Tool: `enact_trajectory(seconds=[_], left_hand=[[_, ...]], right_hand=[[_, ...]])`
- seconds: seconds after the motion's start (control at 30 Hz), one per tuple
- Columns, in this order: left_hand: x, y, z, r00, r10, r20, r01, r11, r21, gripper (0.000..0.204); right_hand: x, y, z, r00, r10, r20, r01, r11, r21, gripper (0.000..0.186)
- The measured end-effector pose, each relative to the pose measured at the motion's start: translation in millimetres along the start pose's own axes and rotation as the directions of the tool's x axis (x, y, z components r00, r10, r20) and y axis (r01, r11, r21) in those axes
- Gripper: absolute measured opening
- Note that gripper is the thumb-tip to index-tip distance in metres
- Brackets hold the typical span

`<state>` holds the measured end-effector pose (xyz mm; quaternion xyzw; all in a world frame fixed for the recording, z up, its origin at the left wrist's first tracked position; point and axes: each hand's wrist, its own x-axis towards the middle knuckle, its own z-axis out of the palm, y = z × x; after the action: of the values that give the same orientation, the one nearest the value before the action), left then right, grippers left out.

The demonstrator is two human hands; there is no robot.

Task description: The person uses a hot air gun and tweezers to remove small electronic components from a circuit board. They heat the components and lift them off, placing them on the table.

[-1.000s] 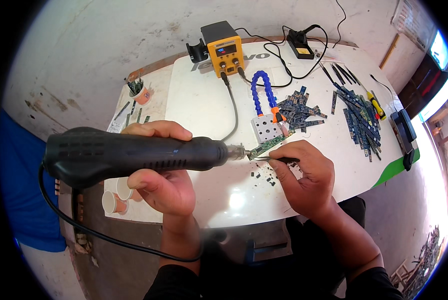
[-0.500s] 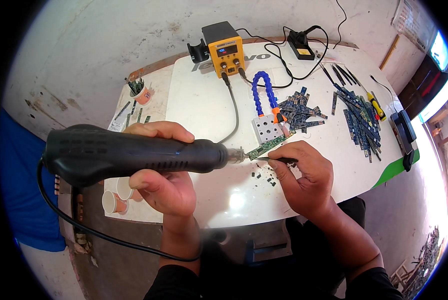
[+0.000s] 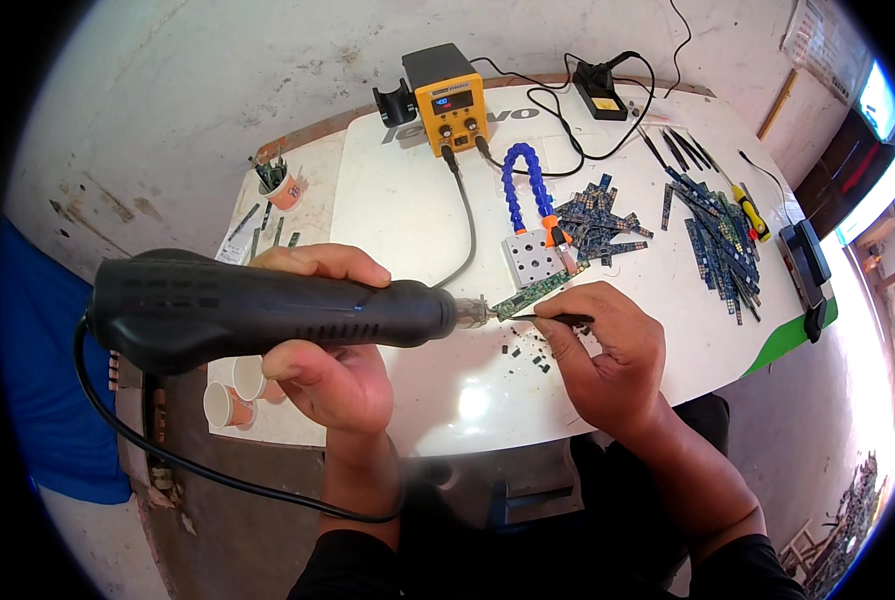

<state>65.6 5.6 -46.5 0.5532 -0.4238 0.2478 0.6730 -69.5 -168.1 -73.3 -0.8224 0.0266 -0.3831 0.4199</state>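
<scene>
1. Far left: two paper cups, partly behind the left hand; no contact with the board work.
2. Left hand: part-closed round the black hot-air gun, thumb on the near side, fingers on the far side. Gun body lies almost level across the view, nozzle pointing right.
3. Nozzle mouth: just beside the left end of the green circuit board. Contact or a slight gap: cannot tell.
4. Board: lies between the two hands, right of and slightly farther away than the left hand, up and left of the right hand. Long axis slants from the nozzle up to the right, so gun and board meet at an angle, not in line. Its far end reaches the grey block with the blue jointed arm; how it is gripped there is unclear.
5. Small dark chips: scattered on the white table, nearer the person than the board.
6. Right hand: pinched shut on dark tweezers, tips pointing left to the board's nozzle end. Whether the tips touch it: cannot tell. This hand is the nearer one; the left reaches the board only through the gun.
7. Far right: heap of board strips, well apart from both hands.
</scene>
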Motion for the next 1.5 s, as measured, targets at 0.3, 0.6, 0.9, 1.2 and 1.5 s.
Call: enact_trajectory(seconds=[0.3, 0.6, 0.9, 1.2, 1.5], left_hand=[[0.3, 0.7, 0.8, 1.0, 0.002, -0.005, -0.002, 1.0, 0.017, 0.071], [-0.4, 0.7, 1.9, 1.0, -0.004, -0.028, 0.005, 1.0, 0.022, 0.071], [0.9, 2.7, 5.3, 0.997, -0.013, -0.079, 0.013, 1.0, 0.002, 0.071], [0.0, 2.3, 4.1, 0.997, -0.011, -0.074, 0.008, 0.999, -0.038, 0.069], [0.7, 1.5, 6.0, 0.996, -0.004, -0.085, 0.001, 0.999, -0.044, 0.068]], right_hand=[[0.0, -0.5, 0.5, 1.0, 0.002, -0.012, -0.002, 1.0, 0.014, 0.012], [0.5, -0.6, 0.1, 1.0, -0.019, -0.023, 0.019, 1.0, -0.003, 0.012], [-1.5, 0.3, 1.7, 0.994, 0.094, -0.045, -0.091, 0.993, 0.081, 0.01], [-6.1, 6.5, 5.6, 0.947, 0.319, -0.04, -0.293, 0.908, 0.299, 0.009], [-3.4, 4.2, 3.5, 0.982, 0.182, -0.049, -0.17, 0.967, 0.189, 0.01]])
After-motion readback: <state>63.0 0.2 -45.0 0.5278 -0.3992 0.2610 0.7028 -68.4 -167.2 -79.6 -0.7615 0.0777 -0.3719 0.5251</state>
